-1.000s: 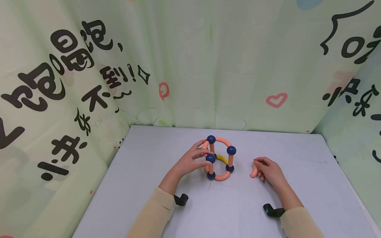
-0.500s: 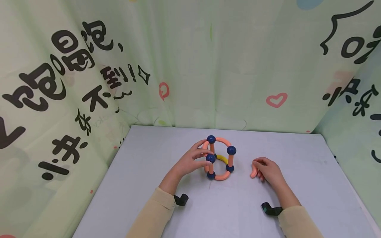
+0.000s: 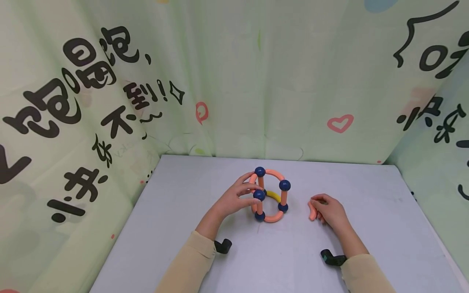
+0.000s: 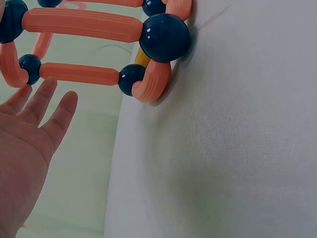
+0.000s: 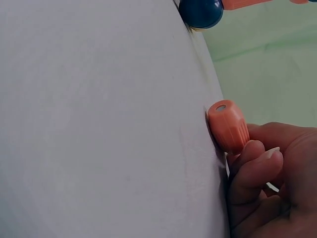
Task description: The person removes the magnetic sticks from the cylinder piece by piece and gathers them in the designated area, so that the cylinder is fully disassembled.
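A frame of magnetic building sticks (image 3: 283, 197) stands on the table, with navy balls joining orange rods and a yellow curved rod (image 3: 272, 196) low at its back. Two rings sit one above the other, joined by upright rods. My left hand (image 3: 234, 198) holds the frame's upper left, thumb at the near top ball (image 3: 259, 195) and fingers spread along the side. To the right of the frame, my right hand (image 3: 331, 210) pinches a curved orange magnetic stick (image 3: 312, 211) between thumb and fingers, low over the tabletop. Its end (image 5: 221, 107) shows a small metal spot in the right wrist view.
The white table (image 3: 278, 260) reaches back to a pale green printed curtain (image 3: 234, 81), which also hangs on both sides. Each wrist wears a black camera mount, one at the left (image 3: 223, 246) and one at the right (image 3: 332, 258).
My right hand has shifted very slightly left, and the curved stick in it has turned a little. The left hand and the frame stay in place.
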Demonstrator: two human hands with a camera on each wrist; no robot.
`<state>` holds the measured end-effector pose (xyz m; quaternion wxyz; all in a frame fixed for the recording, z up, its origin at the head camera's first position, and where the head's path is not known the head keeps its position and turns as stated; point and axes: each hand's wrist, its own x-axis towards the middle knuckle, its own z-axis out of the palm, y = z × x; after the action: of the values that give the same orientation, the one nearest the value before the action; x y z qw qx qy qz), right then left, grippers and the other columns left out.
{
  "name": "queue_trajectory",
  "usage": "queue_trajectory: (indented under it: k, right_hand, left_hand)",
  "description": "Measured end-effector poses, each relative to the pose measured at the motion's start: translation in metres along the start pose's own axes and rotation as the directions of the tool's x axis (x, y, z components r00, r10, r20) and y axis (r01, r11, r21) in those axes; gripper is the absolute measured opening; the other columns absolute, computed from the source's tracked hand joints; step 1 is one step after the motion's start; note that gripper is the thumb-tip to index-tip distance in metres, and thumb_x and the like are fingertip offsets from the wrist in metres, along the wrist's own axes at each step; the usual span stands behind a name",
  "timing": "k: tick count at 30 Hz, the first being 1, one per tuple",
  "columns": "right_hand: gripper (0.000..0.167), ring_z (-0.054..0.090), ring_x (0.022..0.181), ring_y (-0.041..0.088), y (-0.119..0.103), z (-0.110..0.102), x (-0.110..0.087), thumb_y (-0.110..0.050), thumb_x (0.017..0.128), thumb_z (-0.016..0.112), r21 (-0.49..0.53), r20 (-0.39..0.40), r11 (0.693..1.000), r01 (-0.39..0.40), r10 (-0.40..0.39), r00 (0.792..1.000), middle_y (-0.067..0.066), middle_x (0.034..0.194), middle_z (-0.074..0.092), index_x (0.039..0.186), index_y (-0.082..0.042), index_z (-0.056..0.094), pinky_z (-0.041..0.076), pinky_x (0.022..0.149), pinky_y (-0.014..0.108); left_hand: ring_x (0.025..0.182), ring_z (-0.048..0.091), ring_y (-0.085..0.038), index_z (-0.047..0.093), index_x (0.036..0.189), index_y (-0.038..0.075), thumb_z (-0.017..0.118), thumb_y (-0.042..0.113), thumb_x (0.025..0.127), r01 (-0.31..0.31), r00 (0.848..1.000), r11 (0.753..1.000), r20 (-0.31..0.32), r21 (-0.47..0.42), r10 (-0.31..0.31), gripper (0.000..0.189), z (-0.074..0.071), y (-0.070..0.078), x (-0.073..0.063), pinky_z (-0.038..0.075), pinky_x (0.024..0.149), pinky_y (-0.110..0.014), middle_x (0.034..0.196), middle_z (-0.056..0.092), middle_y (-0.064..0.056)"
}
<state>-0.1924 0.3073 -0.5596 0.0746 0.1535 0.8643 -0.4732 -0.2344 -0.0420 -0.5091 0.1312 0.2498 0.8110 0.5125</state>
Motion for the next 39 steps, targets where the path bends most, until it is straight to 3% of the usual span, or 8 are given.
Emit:
queue_trajectory:
  k: [4,7,12,16,19,25,33,39]
  right_hand:
    - [0.044,0.052,0.054,0.014,-0.001,0.001,-0.002,-0.039,0.099,0.056,-0.005,-0.002,1.000,-0.002,0.002,1.000,0.006,0.080,0.060,0.131,-0.008,0.057,0.047,0.048,0.030]
    - [0.045,0.055,0.057,0.017,-0.004,0.002,-0.005,-0.040,0.100,0.054,-0.054,-0.011,0.998,0.018,-0.018,1.000,0.012,0.096,0.062,0.131,-0.008,0.056,0.048,0.050,0.031]
    - [0.039,0.055,0.082,0.023,-0.014,0.005,-0.012,-0.037,0.101,0.053,-0.233,-0.081,0.962,0.140,-0.163,0.983,0.017,0.121,0.059,0.125,-0.007,0.061,0.044,0.065,0.029]
    - [0.035,0.059,0.069,0.024,-0.029,0.013,-0.021,-0.034,0.101,0.055,-0.232,-0.068,0.953,0.193,-0.214,0.975,0.016,0.110,0.061,0.126,-0.009,0.060,0.046,0.061,0.029]
    - [0.038,0.058,0.059,0.022,-0.042,0.021,-0.029,-0.036,0.100,0.056,-0.173,-0.018,0.963,0.205,-0.211,0.977,0.015,0.112,0.061,0.130,-0.013,0.057,0.048,0.055,0.028]
    - [0.044,0.054,0.063,0.022,-0.058,0.043,-0.035,-0.038,0.099,0.059,-0.093,0.043,0.969,0.229,-0.226,0.973,0.011,0.131,0.059,0.138,-0.020,0.052,0.046,0.056,0.027]
    - [0.044,0.053,0.064,0.019,-0.062,0.061,-0.033,-0.036,0.097,0.062,-0.100,0.036,0.965,0.243,-0.240,0.970,0.012,0.127,0.061,0.136,-0.018,0.052,0.044,0.056,0.027]
    - [0.040,0.052,0.064,0.019,-0.062,0.067,-0.033,-0.033,0.097,0.063,-0.157,0.028,0.947,0.280,-0.279,0.960,0.009,0.116,0.063,0.132,-0.015,0.057,0.045,0.053,0.028]
  left_hand:
    - [0.139,0.044,-0.020,0.068,0.118,0.038,0.073,0.043,0.088,-0.005,1.000,1.000,0.002,-0.007,0.005,0.031,0.000,0.000,0.000,0.041,0.112,-0.049,0.162,0.018,0.021]
    - [0.135,0.048,-0.018,0.068,0.119,0.038,0.073,0.043,0.088,-0.009,1.000,1.000,0.006,-0.017,0.009,0.032,0.000,0.000,0.000,0.042,0.112,-0.049,0.162,0.017,0.021]
    - [0.132,0.052,-0.017,0.067,0.120,0.038,0.073,0.044,0.088,-0.010,1.000,1.000,0.012,-0.024,0.010,0.033,0.000,0.000,0.000,0.042,0.111,-0.049,0.162,0.017,0.021]
    - [0.134,0.050,-0.019,0.067,0.121,0.038,0.073,0.044,0.088,-0.011,1.000,1.000,0.015,-0.023,0.011,0.034,0.001,0.000,0.000,0.042,0.111,-0.049,0.162,0.016,0.021]
    - [0.135,0.049,-0.020,0.067,0.122,0.037,0.073,0.044,0.088,-0.015,1.000,1.000,0.016,-0.021,0.015,0.035,0.001,0.000,0.000,0.043,0.111,-0.048,0.163,0.016,0.020]
    - [0.134,0.048,-0.021,0.066,0.129,0.030,0.062,0.046,0.095,-0.019,1.000,0.999,-0.007,-0.026,0.019,0.037,0.003,-0.001,0.000,0.042,0.111,-0.050,0.163,0.017,0.017]
    - [0.142,0.041,-0.024,0.044,0.148,0.030,0.058,0.036,0.100,-0.086,0.996,0.991,-0.027,-0.102,0.083,0.051,0.001,0.000,0.004,0.041,0.113,-0.045,0.161,0.026,0.007]
    - [0.139,0.045,-0.025,0.034,0.149,0.045,0.059,0.047,0.097,0.021,0.999,0.991,-0.043,-0.130,-0.027,0.059,-0.001,0.001,0.010,0.046,0.108,-0.045,0.159,0.029,0.008]
